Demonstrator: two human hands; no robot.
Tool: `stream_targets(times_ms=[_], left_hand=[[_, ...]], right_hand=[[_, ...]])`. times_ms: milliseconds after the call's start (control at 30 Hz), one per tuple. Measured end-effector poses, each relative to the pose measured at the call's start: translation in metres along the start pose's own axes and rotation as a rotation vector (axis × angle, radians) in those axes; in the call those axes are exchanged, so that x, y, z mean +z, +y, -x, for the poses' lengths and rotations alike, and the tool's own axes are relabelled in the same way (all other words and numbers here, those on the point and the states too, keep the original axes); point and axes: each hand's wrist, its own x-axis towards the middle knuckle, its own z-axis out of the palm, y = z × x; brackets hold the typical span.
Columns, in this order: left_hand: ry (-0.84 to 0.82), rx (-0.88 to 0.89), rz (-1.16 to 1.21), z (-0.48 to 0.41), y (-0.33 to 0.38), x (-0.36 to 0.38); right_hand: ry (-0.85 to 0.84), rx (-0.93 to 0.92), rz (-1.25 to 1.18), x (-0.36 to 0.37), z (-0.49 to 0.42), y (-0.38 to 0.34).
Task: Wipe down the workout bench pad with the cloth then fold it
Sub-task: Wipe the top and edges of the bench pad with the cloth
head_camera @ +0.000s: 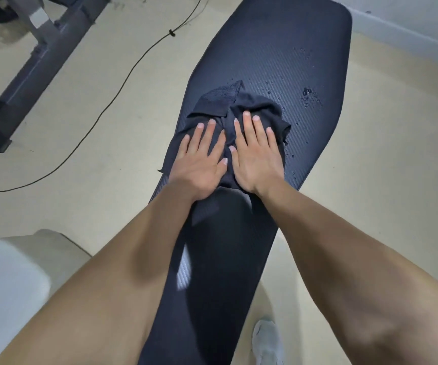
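A long dark bench pad [286, 48] runs from the bottom centre up to the top right. A dark, bunched cloth [220, 101] lies on the pad's middle. My left hand [199, 159] presses flat on the cloth's left part, fingers straight and spread. Beside it, my right hand [257, 154] presses flat on the cloth's right part. Water droplets [308, 94] dot the pad just beyond and to the right of the cloth.
A grey metal equipment frame [41, 59] stands on the beige floor at the upper left. A thin black cable [123, 83] snakes across the floor left of the bench. A white object [7, 280] sits at the lower left. A foot in a white sock [268, 341] stands right of the bench.
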Motion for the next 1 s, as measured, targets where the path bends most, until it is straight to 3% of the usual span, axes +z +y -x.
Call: stream_targets(times_ms=[367,667,1000], left_hand=[[0.067,-0.081,0.112,0.153,-0.038,0.045],[-0.025,-0.242,0.590,0.297,-0.086,0.084],[-0.105,-0.334,0.566,0.446,-0.106,0.119]], right_hand=[[-0.050,-0.061,0.063,0.028,0.101,-0.108],[-0.086,-0.181,0.073,0.063,0.193,-0.224],[-0.136,-0.232,0.037,0.097,0.307,-0.318]])
